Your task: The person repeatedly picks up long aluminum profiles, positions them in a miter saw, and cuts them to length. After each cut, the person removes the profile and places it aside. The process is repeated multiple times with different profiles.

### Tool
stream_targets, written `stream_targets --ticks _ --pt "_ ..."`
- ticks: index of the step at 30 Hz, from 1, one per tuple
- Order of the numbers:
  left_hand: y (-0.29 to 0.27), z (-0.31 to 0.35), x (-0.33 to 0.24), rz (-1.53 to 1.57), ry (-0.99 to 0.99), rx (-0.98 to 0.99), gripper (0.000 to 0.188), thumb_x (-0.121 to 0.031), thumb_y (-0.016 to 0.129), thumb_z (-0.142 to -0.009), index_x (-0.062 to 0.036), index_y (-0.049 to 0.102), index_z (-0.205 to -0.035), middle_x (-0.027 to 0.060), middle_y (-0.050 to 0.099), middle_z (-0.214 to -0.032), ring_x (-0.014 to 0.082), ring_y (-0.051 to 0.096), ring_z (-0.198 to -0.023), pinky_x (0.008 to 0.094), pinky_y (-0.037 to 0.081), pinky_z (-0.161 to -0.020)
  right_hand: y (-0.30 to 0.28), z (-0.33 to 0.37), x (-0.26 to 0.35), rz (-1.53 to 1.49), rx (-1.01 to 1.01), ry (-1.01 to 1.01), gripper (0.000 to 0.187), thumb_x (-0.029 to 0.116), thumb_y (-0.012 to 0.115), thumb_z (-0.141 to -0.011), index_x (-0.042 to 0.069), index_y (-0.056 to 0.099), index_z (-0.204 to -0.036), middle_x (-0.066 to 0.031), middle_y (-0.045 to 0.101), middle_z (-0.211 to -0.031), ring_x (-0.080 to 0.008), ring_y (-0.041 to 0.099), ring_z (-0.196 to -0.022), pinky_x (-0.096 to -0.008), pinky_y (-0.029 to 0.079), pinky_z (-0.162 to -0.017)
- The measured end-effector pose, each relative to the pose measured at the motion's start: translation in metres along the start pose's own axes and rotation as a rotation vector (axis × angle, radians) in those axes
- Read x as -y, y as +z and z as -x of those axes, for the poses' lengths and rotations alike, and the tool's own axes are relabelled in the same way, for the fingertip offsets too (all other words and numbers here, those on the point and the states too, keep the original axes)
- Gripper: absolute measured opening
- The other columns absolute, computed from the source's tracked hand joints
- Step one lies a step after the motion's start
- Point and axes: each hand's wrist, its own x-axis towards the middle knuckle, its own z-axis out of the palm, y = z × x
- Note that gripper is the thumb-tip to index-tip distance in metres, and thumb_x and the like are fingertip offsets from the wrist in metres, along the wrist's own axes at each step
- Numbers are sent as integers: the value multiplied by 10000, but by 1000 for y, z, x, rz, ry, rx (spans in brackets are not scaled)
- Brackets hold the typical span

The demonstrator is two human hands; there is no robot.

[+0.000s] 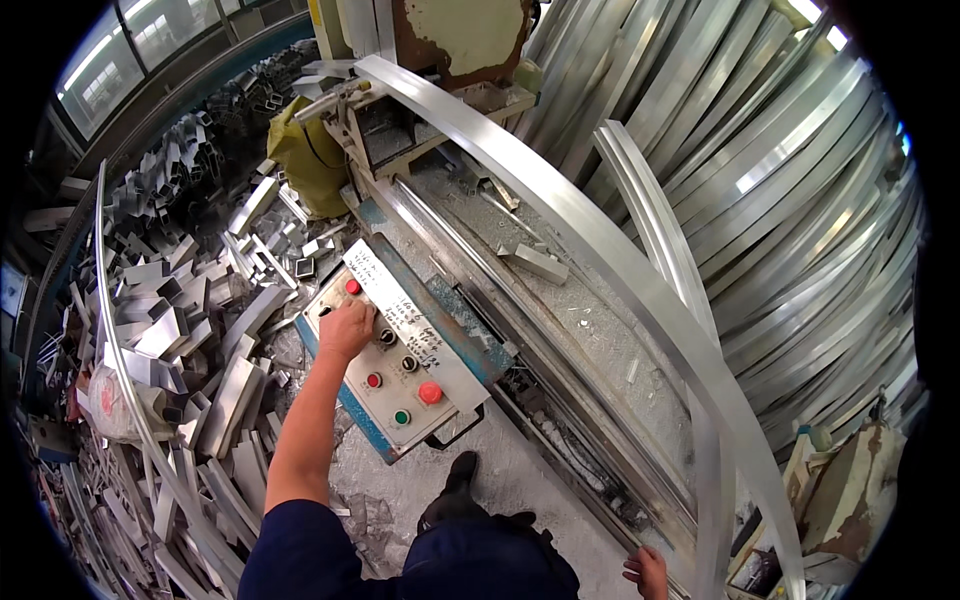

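My left hand (347, 330) is closed with its fingertips down on a control panel (352, 385). Whatever they pinch is hidden under them. Around the hand are a red button (353, 286), black selector knobs (388, 338), a smaller red button (374, 380), a large red mushroom button (430, 392) and a green button (401, 417). A white strip with handwriting (405, 318) lies along the panel's far edge. Low at the right, my right hand (648, 572) hangs beside the machine's rail, its fingers loosely curled and apart, holding nothing visible.
A long aluminium profile (560, 205) spans the machine bed (600, 330), where a short offcut (540, 264) lies. Offcuts (165, 330) heap on the left beside a yellow-green bag (305, 160). Long profiles (800, 200) are stacked at the right. My foot (462, 470) stands below the panel.
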Motion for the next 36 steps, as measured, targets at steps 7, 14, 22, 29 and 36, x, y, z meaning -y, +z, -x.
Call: stream_targets --ticks 7,14,22,29,36 --pt "17 -10 8 93 -132 34 405 -359 469 -895 -36 641 -723 187 664 -775 381 644 -722 487 510 -653 21 32 -4 112 -38 -1 482 279 640 -880 37 492 -1270 -138 626 -1017 -251 663 -821 -384 568 -639" --pt "20 -13 4 209 -271 46 423 -353 481 -881 7 649 -736 252 638 -753 422 630 -719 499 497 -675 25 53 -26 238 -96 62 449 250 645 -862 44 517 -1240 -120 635 -978 -241 662 -807 -392 568 -650" --pt "15 -9 3 252 -313 55 443 -392 482 -896 0 654 -784 268 639 -775 444 629 -748 507 500 -705 35 56 -35 289 -70 49 419 244 641 -862 51 539 -1220 -109 648 -960 -238 670 -815 -393 569 -662" --pt "-4 10 -16 230 -132 -181 275 -237 593 -858 -66 575 -1072 191 634 -1087 370 653 -817 447 522 -677 43 47 -28 320 -9 24 456 239 644 -865 42 523 -1258 -114 647 -984 -235 670 -815 -388 564 -665" --pt "-29 78 -137 578 296 188 376 -188 679 -803 -101 563 -1150 155 597 -1225 341 666 -855 425 548 -708 50 33 -26 316 6 -4 465 234 637 -873 34 513 -1274 -114 648 -981 -233 671 -812 -377 562 -658"
